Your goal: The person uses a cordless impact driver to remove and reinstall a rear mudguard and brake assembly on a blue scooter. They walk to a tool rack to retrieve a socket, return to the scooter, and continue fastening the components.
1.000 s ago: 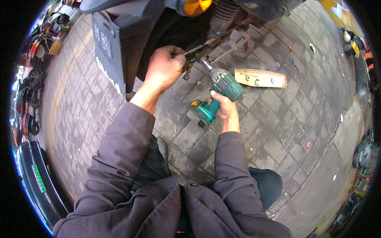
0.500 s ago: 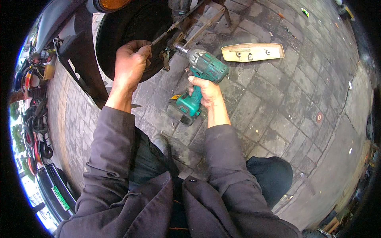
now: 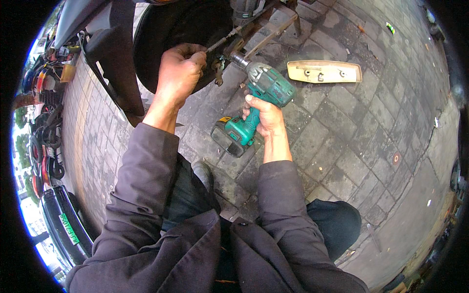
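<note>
My left hand (image 3: 181, 72) is closed, its thumb and fingers pinching the end of a thin brake cable (image 3: 218, 44) with a spring round it. Beside that hand is the dark tyre (image 3: 155, 41) of a scooter. A green cordless impact wrench (image 3: 267, 84) is in my right hand (image 3: 267, 116), fingers wrapped round its grip. Its metal socket (image 3: 239, 58) points up and left, against or close to the metal lever parts (image 3: 220, 68) by the wheel; whether it touches a nut there, I cannot tell. My left fingertips are mostly hidden.
On the paving right of the wrench lies a cream-coloured cover (image 3: 324, 72) with a spring and small fittings in it. A metal stand (image 3: 273, 34) rises at the top. Black bodywork (image 3: 111, 63) hangs left of the tyre. Parked motorbikes (image 3: 48, 132) line the far left.
The whole scene sits somewhat further right and slightly lower in my view. Both hands keep their grips, and the wrench stays by the same wheel parts.
</note>
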{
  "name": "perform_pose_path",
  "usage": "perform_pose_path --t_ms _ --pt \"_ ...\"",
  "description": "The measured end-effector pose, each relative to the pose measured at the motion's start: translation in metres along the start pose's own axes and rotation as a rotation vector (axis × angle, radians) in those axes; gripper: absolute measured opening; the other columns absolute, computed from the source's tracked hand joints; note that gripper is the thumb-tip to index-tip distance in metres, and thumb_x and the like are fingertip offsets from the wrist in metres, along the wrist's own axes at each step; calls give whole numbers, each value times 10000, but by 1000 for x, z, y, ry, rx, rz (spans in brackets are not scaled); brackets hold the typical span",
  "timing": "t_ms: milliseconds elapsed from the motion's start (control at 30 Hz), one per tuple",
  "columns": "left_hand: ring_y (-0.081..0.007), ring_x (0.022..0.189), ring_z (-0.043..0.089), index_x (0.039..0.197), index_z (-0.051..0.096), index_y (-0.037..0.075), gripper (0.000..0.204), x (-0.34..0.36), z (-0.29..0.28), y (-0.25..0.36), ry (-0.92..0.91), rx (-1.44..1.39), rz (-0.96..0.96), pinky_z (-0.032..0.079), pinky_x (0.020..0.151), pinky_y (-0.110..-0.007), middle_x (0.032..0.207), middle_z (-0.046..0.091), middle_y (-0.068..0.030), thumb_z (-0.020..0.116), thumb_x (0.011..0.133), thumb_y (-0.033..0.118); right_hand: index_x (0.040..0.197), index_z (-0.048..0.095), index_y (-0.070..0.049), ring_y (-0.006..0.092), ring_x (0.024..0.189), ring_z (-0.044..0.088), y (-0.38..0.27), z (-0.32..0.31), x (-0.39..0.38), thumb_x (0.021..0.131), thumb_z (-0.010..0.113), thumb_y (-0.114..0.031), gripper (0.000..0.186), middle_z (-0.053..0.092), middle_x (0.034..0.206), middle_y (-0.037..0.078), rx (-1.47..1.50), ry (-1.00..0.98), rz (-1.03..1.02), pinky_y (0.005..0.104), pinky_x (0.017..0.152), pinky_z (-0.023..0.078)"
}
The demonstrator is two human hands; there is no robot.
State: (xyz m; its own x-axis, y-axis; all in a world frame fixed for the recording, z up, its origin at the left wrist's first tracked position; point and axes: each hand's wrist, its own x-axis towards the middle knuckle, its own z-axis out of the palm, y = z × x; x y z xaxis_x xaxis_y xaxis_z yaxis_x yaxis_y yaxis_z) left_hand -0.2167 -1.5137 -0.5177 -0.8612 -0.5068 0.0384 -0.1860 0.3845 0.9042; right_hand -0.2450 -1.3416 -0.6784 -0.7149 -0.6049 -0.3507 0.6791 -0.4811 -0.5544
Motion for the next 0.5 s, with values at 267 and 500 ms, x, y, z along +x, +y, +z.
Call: perform_pose_path --t_ms 267,500 --pt "-91 606 517 933 654 -2 164 0 8 -6 -183 15 -113 413 557 -241 720 597 -15 595 843 122 999 604 -50 183 594 558 5 -4 7 749 734 -51 282 589 798 37 -86 6 -162 335 530 478" --pt "-151 622 579 967 612 31 262 7 25 -16 -258 -524 -688 544 643 -338 761 618 -45 475 929 251 1007 595 -48 174 597 565 7 -2 6 751 727 -51 288 601 813 43 -94 -23 -214 333 531 481"
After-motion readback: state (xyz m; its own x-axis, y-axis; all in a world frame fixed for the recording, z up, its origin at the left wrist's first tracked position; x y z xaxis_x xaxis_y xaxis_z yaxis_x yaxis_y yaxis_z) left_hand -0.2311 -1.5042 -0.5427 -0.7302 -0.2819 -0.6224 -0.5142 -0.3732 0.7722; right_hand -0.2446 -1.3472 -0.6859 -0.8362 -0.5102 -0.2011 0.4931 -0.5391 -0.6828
